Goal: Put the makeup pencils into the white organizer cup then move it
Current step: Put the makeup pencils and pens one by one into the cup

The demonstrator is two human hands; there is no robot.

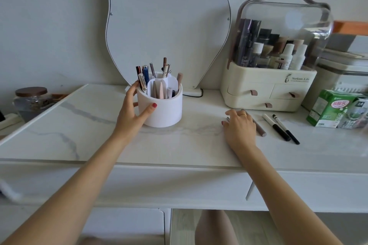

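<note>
We steady the white organizer cup point(162, 105) with left hand point(132, 109) gripping its side, while right hand point(240, 127) lies flat on a brown pencil point(259, 128) near the vanity top's point(179, 145) back edge to pick it up.

Showing "Serious Life" in dark script on the cream front of the cosmetic storage box point(278, 83), beside a small emblem. Bearing print too blurred to read on the green carton point(330, 108) and on the bottles point(286, 56) inside the box.
</note>
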